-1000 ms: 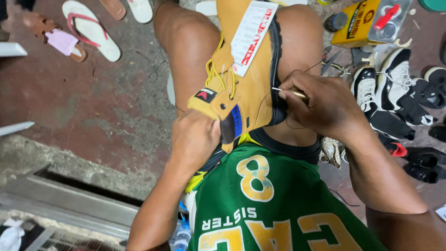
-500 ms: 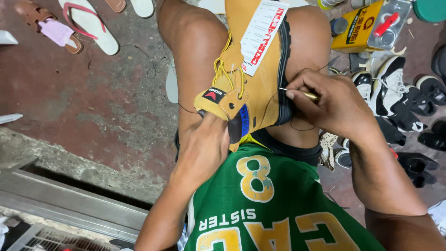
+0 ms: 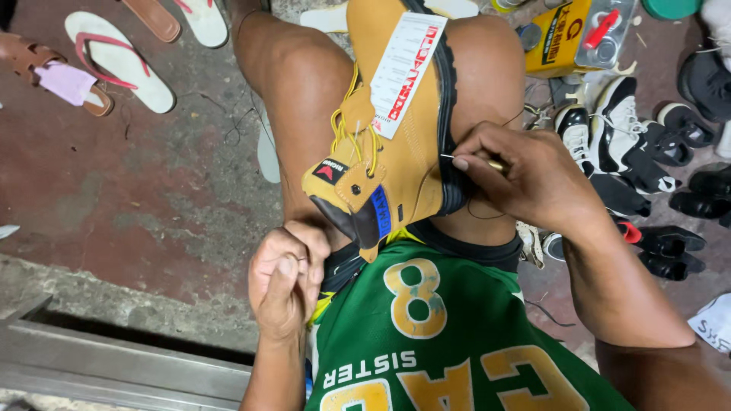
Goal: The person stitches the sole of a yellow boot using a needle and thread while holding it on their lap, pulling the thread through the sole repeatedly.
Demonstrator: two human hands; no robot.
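Note:
A tan lace-up boot [image 3: 403,164] is clamped between my bare knees, toe away from me, with a white hang tag [image 3: 407,72] lying on its upper. My right hand [image 3: 533,183] pinches a thin metal needle tool [image 3: 461,159] whose tip is at the boot's black sole edge. A fine dark thread loops beside that hand. My left hand [image 3: 285,278] is a closed fist just below the boot's collar, against my green jersey; I cannot make out anything in it.
Pink-strapped flip-flops [image 3: 114,65] and a brown sandal [image 3: 46,68] lie on the concrete at left. A yellow can [image 3: 563,34], black-and-white sneakers [image 3: 617,129] and several black shoes [image 3: 685,205] crowd the right. A metal rail [image 3: 114,365] runs along the lower left.
My left hand has drawn back from the boot's collar toward my body and closed into a fist. My right hand stays at the sole edge with the needle tool.

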